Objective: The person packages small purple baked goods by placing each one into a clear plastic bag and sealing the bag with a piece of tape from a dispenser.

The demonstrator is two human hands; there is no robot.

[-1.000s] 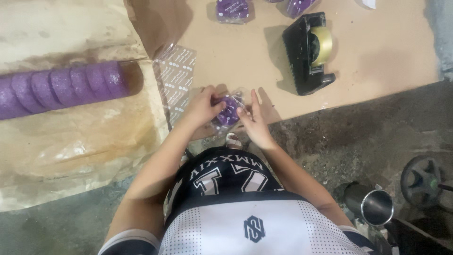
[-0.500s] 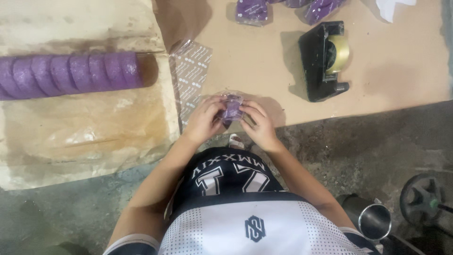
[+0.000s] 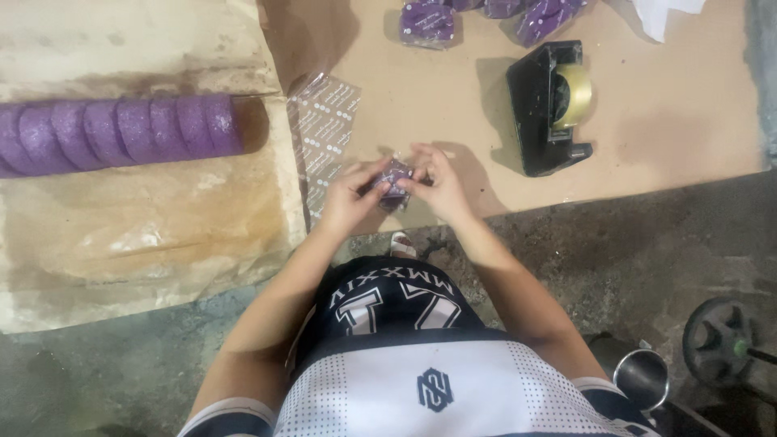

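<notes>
Both my hands hold a small purple round piece (image 3: 393, 180) wrapped in clear film, just above the brown cardboard sheet (image 3: 664, 121). My left hand (image 3: 350, 193) grips its left side and my right hand (image 3: 437, 180) pinches its right side. Beside my left hand lies a stack of clear printed wrapper sheets (image 3: 322, 129). To the far left a row of several purple round slices (image 3: 121, 133) rests on stained brown paper (image 3: 146, 235).
A black tape dispenser (image 3: 546, 109) with a clear tape roll stands to the right of my hands. Several wrapped purple pieces (image 3: 429, 20) lie at the top edge. A metal cup (image 3: 642, 378) and a black wheel (image 3: 720, 340) sit on the grey floor at lower right.
My hands have lifted slightly and shifted with the wrapped purple piece still between them; the view has tilted, bringing the tape dispenser and top pieces lower.
</notes>
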